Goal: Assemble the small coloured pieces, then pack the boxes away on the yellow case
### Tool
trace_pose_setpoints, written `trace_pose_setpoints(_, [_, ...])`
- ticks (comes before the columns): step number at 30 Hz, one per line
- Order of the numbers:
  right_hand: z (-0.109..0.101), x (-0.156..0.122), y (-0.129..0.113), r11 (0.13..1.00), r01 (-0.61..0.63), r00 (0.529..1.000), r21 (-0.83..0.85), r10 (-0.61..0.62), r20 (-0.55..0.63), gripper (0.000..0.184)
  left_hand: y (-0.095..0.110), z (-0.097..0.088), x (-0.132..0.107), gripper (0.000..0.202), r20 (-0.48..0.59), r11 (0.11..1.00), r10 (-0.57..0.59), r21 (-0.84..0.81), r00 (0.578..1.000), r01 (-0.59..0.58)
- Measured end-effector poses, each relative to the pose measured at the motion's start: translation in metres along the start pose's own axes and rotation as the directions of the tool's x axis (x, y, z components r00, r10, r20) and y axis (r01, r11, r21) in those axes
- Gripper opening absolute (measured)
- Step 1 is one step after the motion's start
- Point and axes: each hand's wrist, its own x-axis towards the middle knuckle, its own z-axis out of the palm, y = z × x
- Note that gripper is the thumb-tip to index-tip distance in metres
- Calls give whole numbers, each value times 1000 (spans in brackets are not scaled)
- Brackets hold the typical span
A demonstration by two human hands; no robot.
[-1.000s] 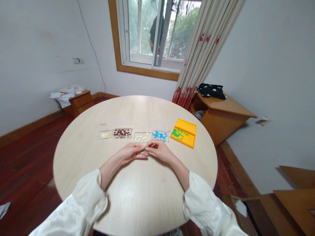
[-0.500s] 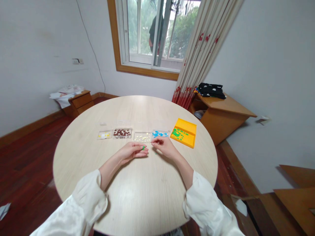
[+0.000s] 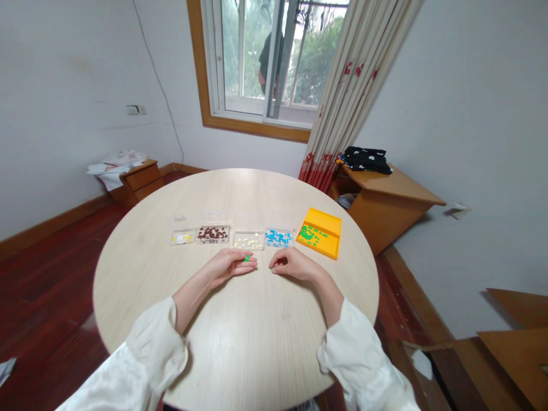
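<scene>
My left hand [image 3: 226, 266] is held palm up above the near side of the boxes, with small green blocks [image 3: 247, 258] pinched by the thumb against the fingers. My right hand [image 3: 293, 264] is lowered to the table, its thumb and fingertips closed around a tiny green block [image 3: 271, 270]. Just beyond the hands stand a clear box of pale yellow pieces [image 3: 248, 244] and another of blue pieces [image 3: 278, 238]. To the right, an open yellow case [image 3: 329, 246] holds several green pieces [image 3: 309, 234].
A clear box of dark brown pieces [image 3: 213, 233] and a small box with yellow pieces [image 3: 182, 237] stand at the left on the round table [image 3: 240, 342]. Beyond the table are a wooden cabinet [image 3: 385, 194] and a curtain [image 3: 342, 97]. A person is partly visible outside the window.
My right hand has moved down and slightly right, from in front of the blue box to the loose green block on the table. My left hand has stayed nearly still.
</scene>
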Motion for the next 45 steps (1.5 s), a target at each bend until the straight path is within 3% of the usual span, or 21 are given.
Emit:
trace_pose_setpoints(7, [6,3,-4,994,49,998,-98,-53,-44,10,-1,-2,0,16,7,1000,8,4,1000,-8])
trace_pose_setpoints(19, [25,12,-16,983,171,934,-68,-183,-307,11,-5,-7,5,16,32,1000,0,-8,999,0])
trace_pose_setpoints(29, [31,14,-17,975,213,919,-62,-222,-327,14,-4,-6,3,20,29,1000,-4,-21,1000,4])
trace_pose_setpoints(45, [37,20,-10,978,197,914,70,-157,-375,17,-7,-9,5,20,90,999,22,-39,996,-19])
